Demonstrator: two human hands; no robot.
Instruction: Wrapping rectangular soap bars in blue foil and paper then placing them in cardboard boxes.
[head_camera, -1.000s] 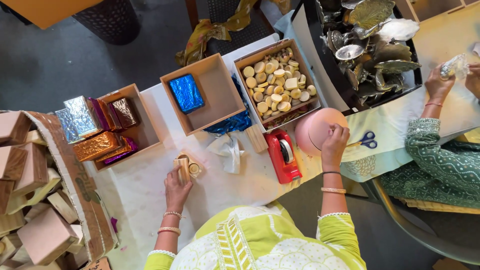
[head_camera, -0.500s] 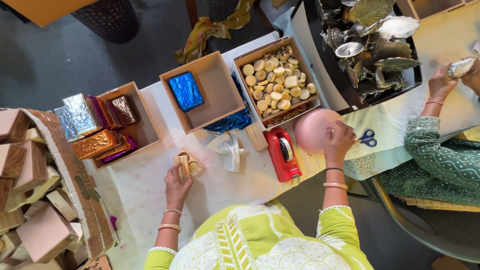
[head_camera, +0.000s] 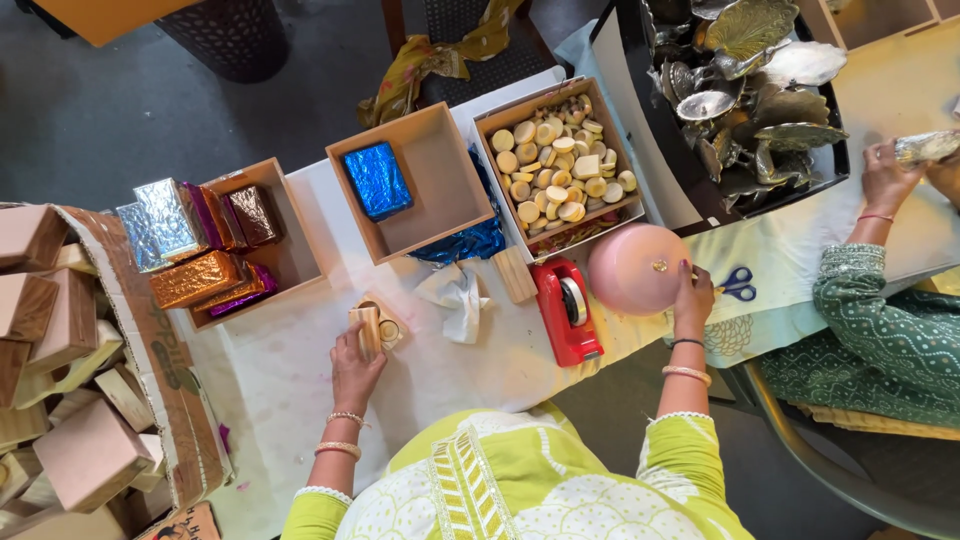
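My left hand (head_camera: 355, 368) rests on the white tabletop and grips a small wooden box (head_camera: 366, 327), which stands beside a small round wooden piece (head_camera: 389, 330). My right hand (head_camera: 693, 297) holds the edge of a pink round lid (head_camera: 632, 267) to the right of a red tape dispenser (head_camera: 566, 311). A crumpled white tissue (head_camera: 457, 295) and a small wooden block (head_camera: 514, 275) lie between my hands.
Behind stand a box of foil-wrapped packs (head_camera: 215, 250), a box with one blue foil pack (head_camera: 377, 180), and a box of round pale pieces (head_camera: 556, 172). A tray of silver dishes (head_camera: 745, 80) is at right, scissors (head_camera: 738, 284) nearby. Another person's arm (head_camera: 880, 270) works at the right. Wooden boxes (head_camera: 60, 380) fill a carton at left.
My right hand has slid the pink lid slightly along the table while holding its edge. My left hand stays on the small wooden box. The other person's hands shifted at the right.
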